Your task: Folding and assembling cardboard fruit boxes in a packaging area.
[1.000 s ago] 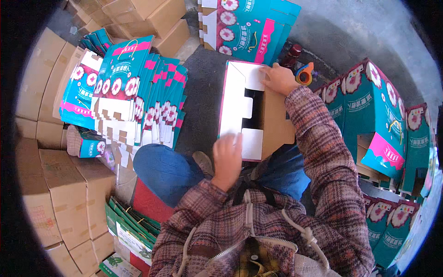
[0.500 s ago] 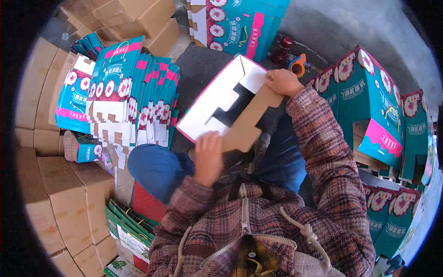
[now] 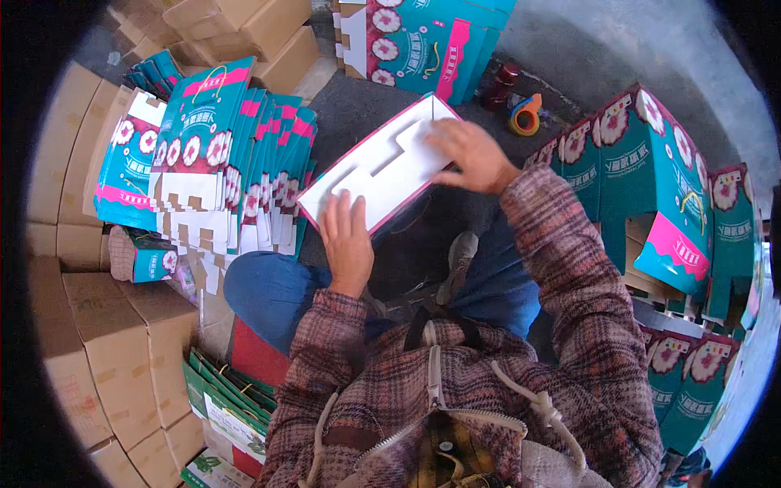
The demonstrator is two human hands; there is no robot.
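A carton (image 3: 384, 193) with white flaps and a thin pink edge stands before me, its flap side facing up and turned at a slant. The flaps lie folded inward, with a narrow stepped gap between them. My left hand (image 3: 348, 244) rests on the carton's near left corner, fingers stretched out over the white board. At the far right end my right hand (image 3: 473, 156) is over the flap, its fingers spread and slightly blurred. Neither hand grips anything. The carton's printed sides are mostly hidden.
Flat teal and pink cartons (image 3: 195, 134) lean in a stack at left. Set-up teal cartons (image 3: 663, 175) stand at right, another (image 3: 415, 49) beyond. A tape roll (image 3: 525, 116) lies near a dark red jar (image 3: 499, 88). Brown boxes (image 3: 106, 333) and green packaging (image 3: 232, 407) fill the lower left.
The brown inner flap, held up by my right hand before, is folded down out of sight, and white board covers the opening. My left hand moved up onto the carton; my right hand let go.
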